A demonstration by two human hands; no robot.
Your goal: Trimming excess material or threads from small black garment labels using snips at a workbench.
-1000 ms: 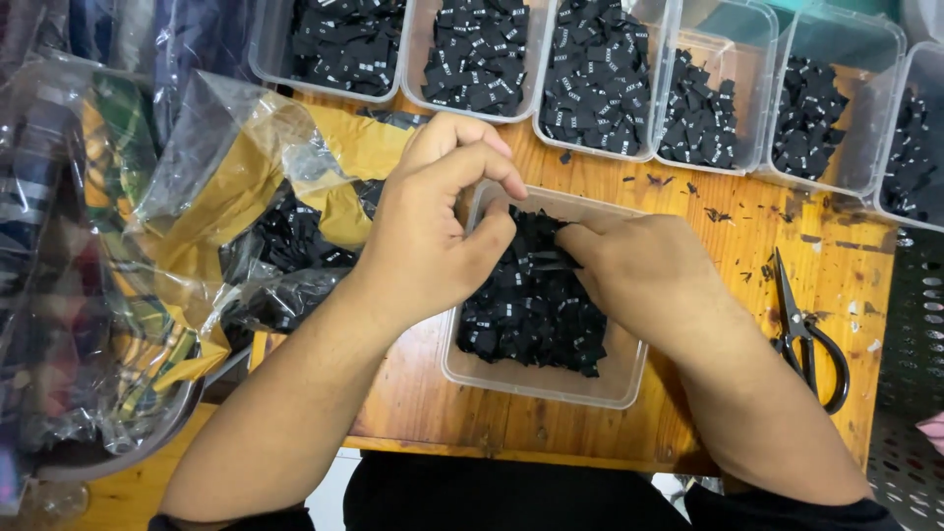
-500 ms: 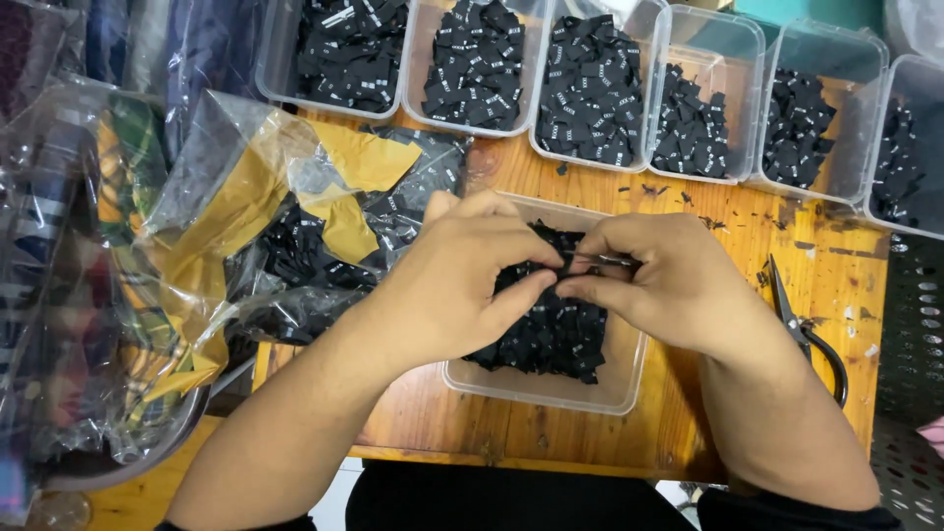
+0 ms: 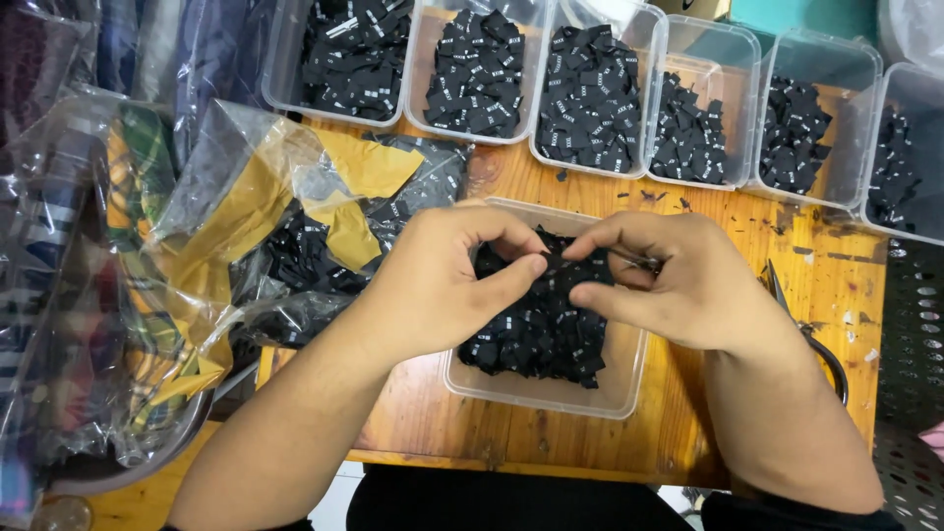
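Pinching one black label (image 3: 557, 264), both hands (image 3: 551, 280) meet above the tub's rim (image 3: 536, 393).

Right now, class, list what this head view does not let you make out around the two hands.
- Scissors: blades hidden behind the right hand.
- Piece pinched between the hands: covered by fingertips of the left hand and the right.
- Markings on the black labels: too small.
- Rightmost tub: cut off by the frame edge.

Premises are presenting as a garment-label workshop: clear bins (image 3: 603, 93) holding sorted black woven labels (image 3: 479, 71) are lining the far tabletop (image 3: 787, 251); bagged fabric (image 3: 147, 275) is piling left; scissors (image 3: 811, 329) are lying right.
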